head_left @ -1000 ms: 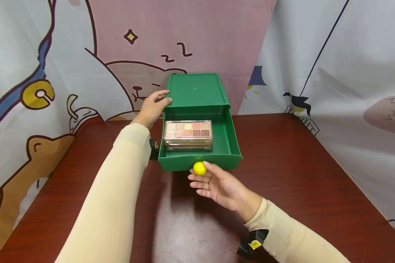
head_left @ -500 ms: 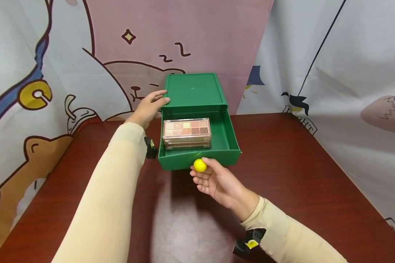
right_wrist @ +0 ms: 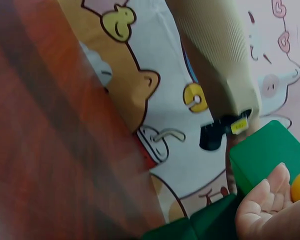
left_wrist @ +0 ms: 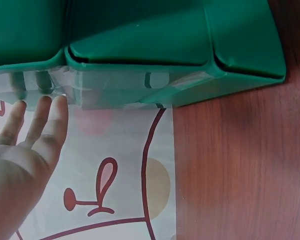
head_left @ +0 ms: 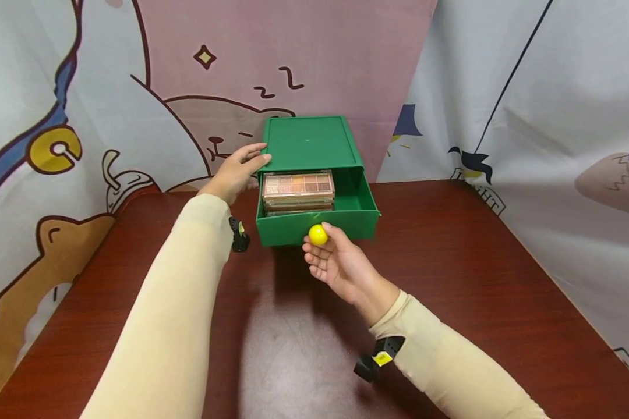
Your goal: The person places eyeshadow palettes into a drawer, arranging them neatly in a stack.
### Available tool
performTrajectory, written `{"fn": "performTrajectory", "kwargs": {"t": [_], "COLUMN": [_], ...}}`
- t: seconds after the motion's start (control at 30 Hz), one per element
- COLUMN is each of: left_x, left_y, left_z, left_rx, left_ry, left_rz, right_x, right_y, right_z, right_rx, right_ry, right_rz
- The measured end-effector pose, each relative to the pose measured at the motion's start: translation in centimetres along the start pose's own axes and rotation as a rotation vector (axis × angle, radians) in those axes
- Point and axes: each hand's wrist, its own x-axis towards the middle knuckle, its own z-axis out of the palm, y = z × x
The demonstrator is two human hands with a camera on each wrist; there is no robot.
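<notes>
A green box (head_left: 311, 142) stands on the table with its drawer (head_left: 285, 231) partly pulled out. My right hand (head_left: 348, 269) pinches the round yellow knob (head_left: 318, 235) on the drawer front between thumb and index finger, the other fingers loosely bent below it. Inside the drawer, on its left side, lies a stack of eyeshadow palettes (head_left: 299, 185) with clear lids; its back end is close to the box's opening. My left hand (head_left: 236, 173) has its fingertips at the box's left side. Those straight fingers (left_wrist: 54, 125) also show in the left wrist view, right at the box wall.
The reddish-brown wooden table (head_left: 451, 279) extends around the box on both sides and in front. Behind it hangs a cloth (head_left: 356, 64) printed with cartoon animals. Black straps with small cameras (head_left: 380, 358) sit on the wrists.
The drawer has slid inward, away from me, with the palettes in it, while my right hand keeps its pinch on the knob. My left hand stays at the box's side.
</notes>
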Motion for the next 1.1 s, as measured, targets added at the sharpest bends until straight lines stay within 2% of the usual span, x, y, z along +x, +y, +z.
{"fn": "performTrajectory", "kwargs": {"t": [0.27, 0.47, 0.93, 1.0, 1.1], "left_x": [0.0, -0.3, -0.5, -0.5, -0.6], "left_y": [-0.1, 0.2, 0.3, 0.2, 0.0], "left_z": [0.2, 0.6, 0.9, 0.9, 0.9], "left_rx": [0.017, 0.009, -0.02, -0.022, -0.032], "left_ry": [0.001, 0.002, 0.01, 0.009, 0.015], "left_rz": [0.02, 0.01, -0.003, -0.006, -0.008], "right_x": [3.6, 5.9, 8.2, 8.1, 7.9], "right_y": [-1.6, -2.7, -4.4, -4.3, -4.0], "right_z": [0.1, 0.0, 0.5, 0.2, -0.4], "right_rx": [-0.021, -0.041, -0.12, -0.171, -0.323], "right_ry": [0.071, 0.126, 0.229, 0.235, 0.215], "right_rz": [-0.02, -0.008, 0.003, -0.003, -0.038]}}
